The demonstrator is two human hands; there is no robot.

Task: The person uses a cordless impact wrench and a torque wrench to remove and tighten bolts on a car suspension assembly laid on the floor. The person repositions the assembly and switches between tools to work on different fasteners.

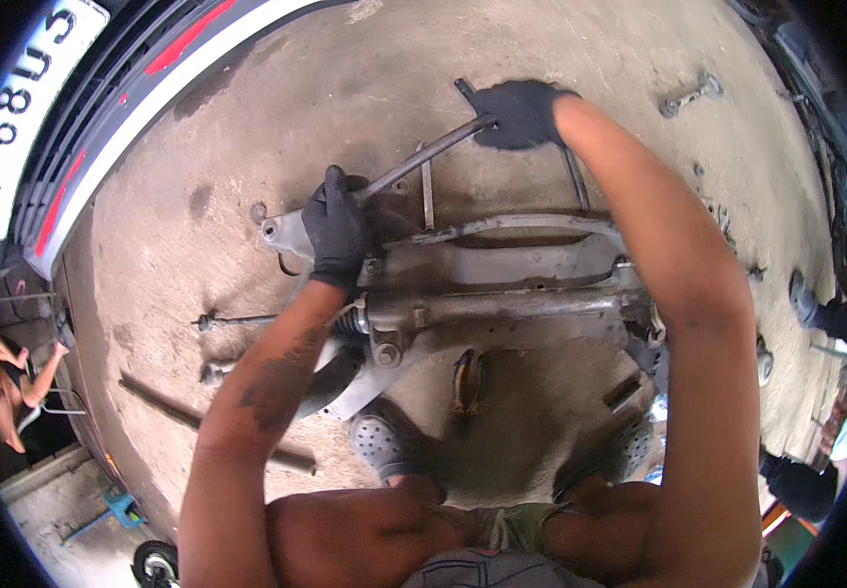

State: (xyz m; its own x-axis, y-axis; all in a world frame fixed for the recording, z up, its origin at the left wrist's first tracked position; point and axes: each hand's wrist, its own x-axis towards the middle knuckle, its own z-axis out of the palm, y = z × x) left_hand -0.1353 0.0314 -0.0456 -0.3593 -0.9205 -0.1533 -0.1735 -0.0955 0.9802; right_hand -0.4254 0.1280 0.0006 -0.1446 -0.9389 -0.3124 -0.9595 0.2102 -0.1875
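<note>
Item: long metal bar [423, 157], upper centre of the frame, running diagonally. Your left hand [335, 230], black-gloved, is closed around its lower end; your right hand [519, 113], also gloved, is closed on its upper end. Beneath: grey steel subframe with steering rack [502, 294], centre frame, resting on the concrete floor [198, 225]. Loose bolt [690, 95], upper right. Car bumper [120, 108], upper left.

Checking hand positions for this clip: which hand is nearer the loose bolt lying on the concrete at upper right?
Right. The right hand grips the far end of the long bar, left of the bolt. The left hand holds the bar's lower end, much farther away.
</note>
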